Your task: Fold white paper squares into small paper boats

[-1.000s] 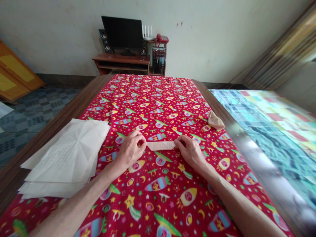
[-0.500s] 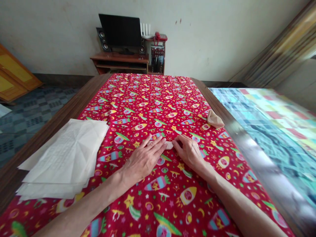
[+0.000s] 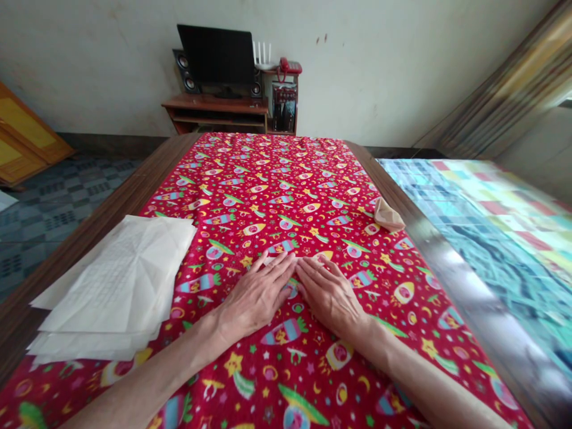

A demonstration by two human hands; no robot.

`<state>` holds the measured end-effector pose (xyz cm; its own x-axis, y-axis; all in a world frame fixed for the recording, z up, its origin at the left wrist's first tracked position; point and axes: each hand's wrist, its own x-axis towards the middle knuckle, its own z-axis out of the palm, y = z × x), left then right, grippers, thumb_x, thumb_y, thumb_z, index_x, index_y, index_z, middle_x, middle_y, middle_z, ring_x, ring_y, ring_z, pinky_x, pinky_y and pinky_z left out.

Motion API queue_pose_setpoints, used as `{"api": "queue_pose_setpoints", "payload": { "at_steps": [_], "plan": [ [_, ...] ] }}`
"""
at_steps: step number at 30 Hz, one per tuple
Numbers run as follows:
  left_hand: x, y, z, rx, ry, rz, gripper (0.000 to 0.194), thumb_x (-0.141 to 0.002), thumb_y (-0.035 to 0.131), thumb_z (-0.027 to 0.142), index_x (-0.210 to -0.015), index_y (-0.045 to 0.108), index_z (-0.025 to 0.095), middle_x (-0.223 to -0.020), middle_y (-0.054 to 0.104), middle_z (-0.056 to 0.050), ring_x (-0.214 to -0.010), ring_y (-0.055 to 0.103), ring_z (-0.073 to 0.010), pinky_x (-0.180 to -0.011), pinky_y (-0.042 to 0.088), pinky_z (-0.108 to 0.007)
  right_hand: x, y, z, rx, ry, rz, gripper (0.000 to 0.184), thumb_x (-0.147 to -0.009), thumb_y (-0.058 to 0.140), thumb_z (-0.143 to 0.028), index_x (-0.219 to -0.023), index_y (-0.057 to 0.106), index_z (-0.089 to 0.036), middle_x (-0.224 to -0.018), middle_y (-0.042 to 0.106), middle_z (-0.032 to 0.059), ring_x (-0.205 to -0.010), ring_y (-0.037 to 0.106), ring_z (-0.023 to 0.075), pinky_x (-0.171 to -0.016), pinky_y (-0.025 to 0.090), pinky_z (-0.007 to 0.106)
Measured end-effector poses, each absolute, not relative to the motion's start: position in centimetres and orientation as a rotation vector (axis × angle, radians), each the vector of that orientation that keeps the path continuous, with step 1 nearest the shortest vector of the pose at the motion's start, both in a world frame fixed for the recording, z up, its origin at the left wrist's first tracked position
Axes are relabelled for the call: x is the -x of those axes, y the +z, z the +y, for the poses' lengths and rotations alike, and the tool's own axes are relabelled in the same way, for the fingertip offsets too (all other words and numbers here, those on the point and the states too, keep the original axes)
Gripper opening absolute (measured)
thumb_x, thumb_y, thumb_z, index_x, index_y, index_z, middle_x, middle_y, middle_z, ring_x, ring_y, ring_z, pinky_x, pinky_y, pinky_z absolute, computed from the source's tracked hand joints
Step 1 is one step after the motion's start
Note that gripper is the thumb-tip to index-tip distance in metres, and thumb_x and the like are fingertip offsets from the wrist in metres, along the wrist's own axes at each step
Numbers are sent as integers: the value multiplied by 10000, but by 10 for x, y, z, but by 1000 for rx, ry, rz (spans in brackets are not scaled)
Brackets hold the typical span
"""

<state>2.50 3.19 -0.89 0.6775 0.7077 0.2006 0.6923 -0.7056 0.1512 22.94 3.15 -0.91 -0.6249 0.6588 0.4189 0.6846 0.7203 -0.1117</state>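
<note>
My left hand (image 3: pixel 259 295) lies flat, its fingers stretched forward over a narrow folded strip of paper (image 3: pixel 268 260). Beside it, my right hand (image 3: pixel 329 293) also rests flat, fingers extended over the strip's other end. The fingertips of both hands nearly meet at the middle of the strip. Most of the paper is hidden beneath the fingers; only pale bits show along its far edge. Under everything spreads a red cloth (image 3: pixel 286 202) printed with rockets and stars.
A stack of creased, pale paper sheets (image 3: pixel 111 280) lies to the left. Near the cloth's right edge sits a small folded paper piece (image 3: pixel 388 215). Brown table edges (image 3: pixel 129 185) show at the sides. Beyond stand a monitor (image 3: pixel 217 55) and a red telephone (image 3: pixel 288 67).
My right hand has gone from pinching the strip's right end to lying flat on it. The left hand has shifted slightly left, its fingers still flat on the paper.
</note>
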Motion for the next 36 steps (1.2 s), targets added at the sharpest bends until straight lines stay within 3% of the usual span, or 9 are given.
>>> {"api": "queue_pose_setpoints", "payload": {
  "at_steps": [3, 11, 15, 19, 22, 30, 36],
  "plan": [
    [-19, -6, 29, -2825, 389, 1238, 453, -975, 349, 261, -1418, 354, 169, -1478, 369, -84, -1388, 300, -209, -1142, 243, -451, -231, -11, 29, 1101, -31, -2494, 326, -955, 438, -244, -1238, 578, -161, -1249, 614, 109, -1197, 543, 235, -1037, 397, 453],
    [1, -4, 25, -2851, 363, 1377, 390, -968, 354, 222, -1330, 486, 161, -1427, 445, -84, -1340, 390, -220, -1119, 285, -488, -238, -8, 33, 1150, -59, -2419, 261, -924, 475, -207, -1108, 659, -193, -1163, 666, 91, -1112, 608, 229, -985, 443, 423],
    [1, -7, 32, -2842, 535, 1351, 339, -956, 398, 222, -1230, 582, 144, -1323, 562, -100, -1261, 491, -231, -1084, 362, -466, -239, -7, 41, 1150, -4, -2392, 207, -938, 477, -231, -1023, 663, -204, -1127, 682, 76, -1080, 613, 218, -920, 470, 383],
    [-1, -11, 45, -2792, 761, 1320, 279, -931, 449, 181, -1118, 651, 141, -1178, 662, -102, -1128, 592, -215, -1013, 459, -410, -239, -7, 51, 1253, 18, -2320, 228, -916, 525, -276, -1101, 604, -171, -1028, 660, 115, -945, 609, 233, -800, 494, 366],
    [-2, -12, 51, -2751, 794, 1317, 282, -917, 453, 139, -1115, 653, 138, -1182, 657, -103, -1118, 591, -213, -1012, 464, -412, -238, -4, 53, 1294, 86, -2289, 200, -911, 525, -285, -1073, 596, -192, -910, 615, 85, -827, 584, 207, -710, 484, 322],
    [2, -19, 54, -2647, 807, 1312, 353, -916, 408, 119, -1213, 600, 129, -1237, 621, -111, -1182, 549, -205, -1029, 462, -387, -243, -11, 52, 1256, 308, -2272, 197, -883, 577, -370, -995, 573, -208, -878, 587, 46, -780, 554, 165, -669, 436, 261],
    [1, -19, 55, -2572, 867, 1325, 402, -919, 382, 129, -1290, 537, 139, -1366, 516, -108, -1282, 458, -213, -1075, 414, -384, -238, -14, 53, 1246, 445, -2193, 113, -857, 610, -269, -800, 540, -202, -743, 580, -14, -651, 532, 114, -573, 373, 212]
  ]
}}
